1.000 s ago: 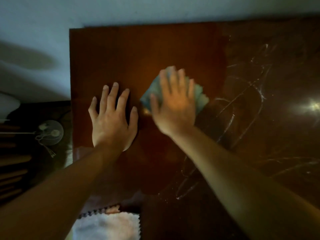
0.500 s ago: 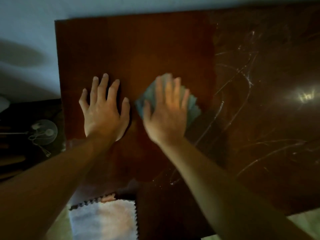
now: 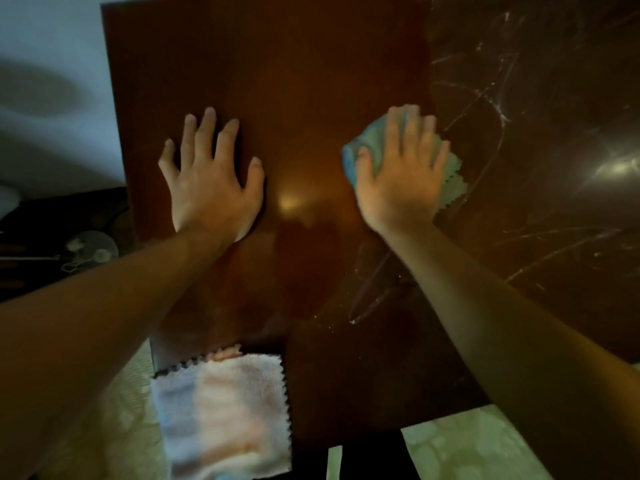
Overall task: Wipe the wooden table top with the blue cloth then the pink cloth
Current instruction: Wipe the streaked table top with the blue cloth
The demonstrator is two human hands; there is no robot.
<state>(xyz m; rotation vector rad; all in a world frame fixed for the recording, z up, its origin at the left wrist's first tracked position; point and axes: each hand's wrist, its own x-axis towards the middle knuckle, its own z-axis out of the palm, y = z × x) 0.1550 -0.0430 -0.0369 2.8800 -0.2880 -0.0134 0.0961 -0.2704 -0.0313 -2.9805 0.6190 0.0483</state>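
We press our right hand [image 3: 401, 174], fingers spread flat, on the crumpled blue cloth [image 3: 367, 145] at three o'clock of our left hand [image 3: 211, 181], splayed flat on the glossy brown wooden desk [image 3: 294, 81]; the pale pink zigzag-edged cloth [image 3: 225, 414] lies at six o'clock.

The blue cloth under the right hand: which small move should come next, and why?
Probably slide the right hand, pressing flat on the folded blue cloth, rightwards over the white streaks on the dark wooden table top. That side looks smeared, while the wood between the hands looks clean. The left hand rests flat, steadying.
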